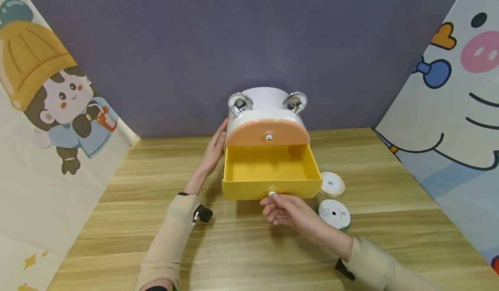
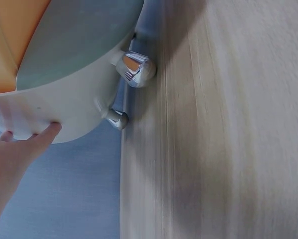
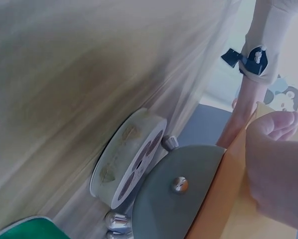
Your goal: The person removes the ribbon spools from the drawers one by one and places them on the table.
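Observation:
A white rounded box (image 1: pixel 265 98) with silver ring-shaped ears has an orange front (image 1: pixel 249 133) above a yellow drawer (image 1: pixel 238 190), which stands pulled out with its bare inside showing. Thumb and fingers of my right hand (image 1: pixel 296 213) pinch the drawer's silver knob (image 1: pixel 271 194). My left hand (image 1: pixel 212 152) rests along the box's left side, fingers extended; in the left wrist view the fingertips of this hand (image 2: pixel 12 162) touch the white wall (image 2: pixel 74 107). In the right wrist view, a grey-green front (image 3: pixel 164 209) with its own knob (image 3: pixel 180 184) shows beside my right hand (image 3: pixel 276 164).
Two ribbon spools lie right of the box on the wooden table (image 1: pixel 156 230): a cream-edged one (image 1: pixel 332 184) and a white-faced one with green ribbon (image 1: pixel 334 214). A grey-blue wall (image 1: pixel 187 57) stands behind the box, with cartoon-printed panels (image 1: pixel 35 221) at both sides.

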A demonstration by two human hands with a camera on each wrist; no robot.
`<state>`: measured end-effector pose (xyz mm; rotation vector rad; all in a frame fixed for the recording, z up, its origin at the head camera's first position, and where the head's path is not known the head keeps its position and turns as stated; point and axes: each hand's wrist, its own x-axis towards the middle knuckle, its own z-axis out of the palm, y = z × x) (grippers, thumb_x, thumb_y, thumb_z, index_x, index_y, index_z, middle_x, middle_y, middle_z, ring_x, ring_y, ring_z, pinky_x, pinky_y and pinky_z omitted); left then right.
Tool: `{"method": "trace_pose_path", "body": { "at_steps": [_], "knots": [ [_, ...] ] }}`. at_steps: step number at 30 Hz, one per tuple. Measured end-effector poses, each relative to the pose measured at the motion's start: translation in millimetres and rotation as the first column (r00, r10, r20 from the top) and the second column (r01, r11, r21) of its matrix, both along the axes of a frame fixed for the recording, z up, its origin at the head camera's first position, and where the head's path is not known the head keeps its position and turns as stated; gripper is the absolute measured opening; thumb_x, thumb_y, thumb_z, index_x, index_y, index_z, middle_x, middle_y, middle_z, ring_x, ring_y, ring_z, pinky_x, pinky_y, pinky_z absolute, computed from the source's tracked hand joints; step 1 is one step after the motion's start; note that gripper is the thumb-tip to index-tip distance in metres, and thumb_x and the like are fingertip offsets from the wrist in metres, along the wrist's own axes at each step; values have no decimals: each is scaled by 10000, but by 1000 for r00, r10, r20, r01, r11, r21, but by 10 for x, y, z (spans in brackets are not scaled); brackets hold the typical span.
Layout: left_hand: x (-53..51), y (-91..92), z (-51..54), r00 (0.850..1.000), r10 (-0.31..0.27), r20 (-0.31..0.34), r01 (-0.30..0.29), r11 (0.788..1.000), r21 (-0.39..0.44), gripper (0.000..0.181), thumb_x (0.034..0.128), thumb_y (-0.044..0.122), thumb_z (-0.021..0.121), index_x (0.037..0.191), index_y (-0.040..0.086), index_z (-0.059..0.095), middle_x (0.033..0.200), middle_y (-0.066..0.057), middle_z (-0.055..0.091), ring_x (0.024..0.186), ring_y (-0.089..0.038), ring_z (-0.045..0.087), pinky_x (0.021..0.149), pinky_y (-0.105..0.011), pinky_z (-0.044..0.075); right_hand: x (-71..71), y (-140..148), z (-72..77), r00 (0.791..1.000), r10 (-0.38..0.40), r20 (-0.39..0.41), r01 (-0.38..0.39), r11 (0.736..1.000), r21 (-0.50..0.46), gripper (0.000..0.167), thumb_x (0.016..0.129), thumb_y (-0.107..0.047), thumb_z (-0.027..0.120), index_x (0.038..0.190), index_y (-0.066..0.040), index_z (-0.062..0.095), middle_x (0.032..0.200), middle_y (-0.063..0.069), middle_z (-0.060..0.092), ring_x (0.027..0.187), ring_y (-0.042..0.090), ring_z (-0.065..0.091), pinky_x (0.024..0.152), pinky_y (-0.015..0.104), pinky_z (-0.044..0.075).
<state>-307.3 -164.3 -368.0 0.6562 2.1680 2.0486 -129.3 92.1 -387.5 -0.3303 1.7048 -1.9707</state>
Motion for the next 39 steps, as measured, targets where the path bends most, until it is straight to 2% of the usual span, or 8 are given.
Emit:
{"method": "trace_pose_path", "body": {
  "at_steps": [5,18,24,29,31,36,39],
  "knots": [
    [4,-2,-18,1000,-8,3,8,1000,2,512,1099,290,287,1601,257,189,1688,19,130,1542,-260,187,1175,-584,335,-84,-1,13,1000,-28,15,27,999,31,530,1065,-416,412,1262,45,584,960,-57,697,821,39,645,759,181,573],
    [-22,-2,-30,1000,-15,-1,15,1000,21,514,1099,286,288,1601,244,190,1688,11,131,1542,-270,187,1167,-587,344,-274,-20,47,997,-66,33,64,997,41,551,1061,-421,423,1275,70,554,936,-66,699,801,42,644,750,182,568],
    [-18,-5,-18,1000,-15,4,15,1000,16,509,1098,284,286,1599,256,200,1687,18,140,1538,-265,200,1163,-580,355,-362,-44,74,997,-73,25,71,996,61,469,1067,-397,418,1206,7,609,922,-67,701,794,43,636,742,174,558],
    [-15,-4,0,1000,-5,5,5,1000,9,508,1098,283,287,1598,260,202,1687,19,139,1535,-274,209,1153,-585,366,-426,-44,87,996,-85,31,83,994,72,460,1070,-389,412,1195,4,616,916,-67,705,790,41,641,737,172,559],
    [-62,-8,-57,1000,4,-4,-4,1000,4,498,1097,316,294,1590,308,219,1682,51,156,1530,-255,227,1143,-586,380,-445,-44,92,996,-85,33,83,994,68,451,1070,-389,412,1188,-6,620,919,-68,705,794,43,644,740,174,562],
    [-67,-13,-81,1000,-6,-14,6,1000,14,502,1096,328,296,1591,308,215,1683,52,153,1533,-252,218,1142,-603,371,-502,-30,97,996,-89,30,87,994,73,501,1071,-399,403,1261,30,577,952,-62,695,817,47,641,750,172,557],
    [-19,-15,-32,1000,-23,-6,23,999,22,513,1098,296,287,1600,259,192,1689,22,130,1538,-268,200,1155,-600,354,-545,-14,91,995,-99,29,96,992,86,515,1071,-406,396,1282,33,562,970,-48,689,829,55,643,749,170,555]
  ]
}}
